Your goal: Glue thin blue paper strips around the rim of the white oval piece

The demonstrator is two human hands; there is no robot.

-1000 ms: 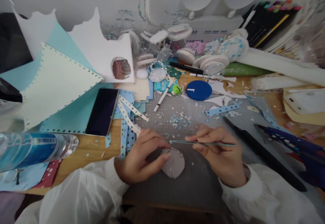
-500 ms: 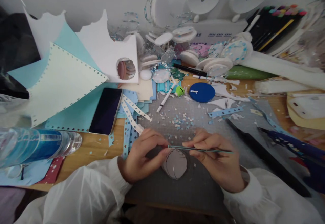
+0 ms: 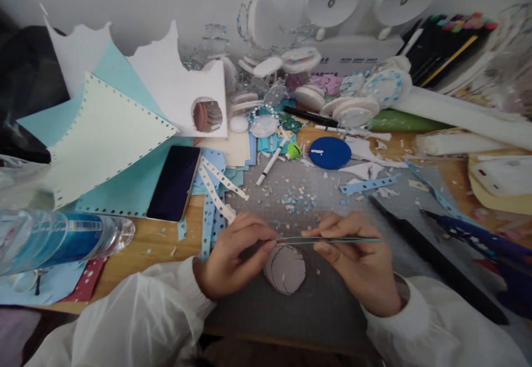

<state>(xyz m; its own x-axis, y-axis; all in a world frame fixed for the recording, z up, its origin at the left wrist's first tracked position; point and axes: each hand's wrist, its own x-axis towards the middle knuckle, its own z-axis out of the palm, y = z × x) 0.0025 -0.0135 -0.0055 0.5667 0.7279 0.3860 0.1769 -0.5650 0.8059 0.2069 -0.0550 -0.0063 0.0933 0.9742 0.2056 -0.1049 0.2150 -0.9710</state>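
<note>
By the pale disc, light, springy tweezers seem best held mid-shaft, as by the right fingers; left fingers are narrowed (any hold is hidden).

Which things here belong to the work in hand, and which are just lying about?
In use, or likely so:
teal tweezers, held in the right hand, tips at the left hand
pale round disc between the hands
tiny paper pieces, probably

Apparently just lying about:
phone
water bottle
blue oval disc
white pen
</note>
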